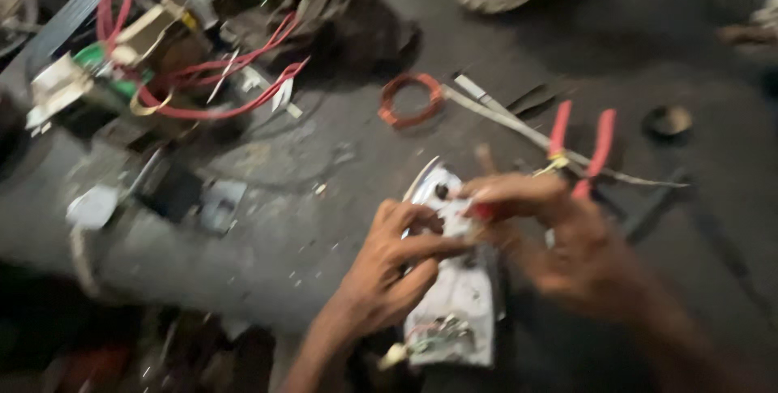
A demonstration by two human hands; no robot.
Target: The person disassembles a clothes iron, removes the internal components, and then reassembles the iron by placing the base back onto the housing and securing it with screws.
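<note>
My left hand (389,267) grips the left side of a pale metal plate with small parts and wires on it (454,296), low in the middle of the view. My right hand (559,239) is blurred by motion; its fingertips pinch a small red piece (484,211) at the top of the plate. Whether they also grip the plate I cannot tell. Red-handled pliers (583,146) lie on the dark floor just beyond my right hand.
A coil of orange wire (411,100) lies farther back. A heap of parts with red cables (203,77) fills the upper left. Pale flat strips (519,121) cross the floor by the pliers. A small dark ring (668,121) sits at the right.
</note>
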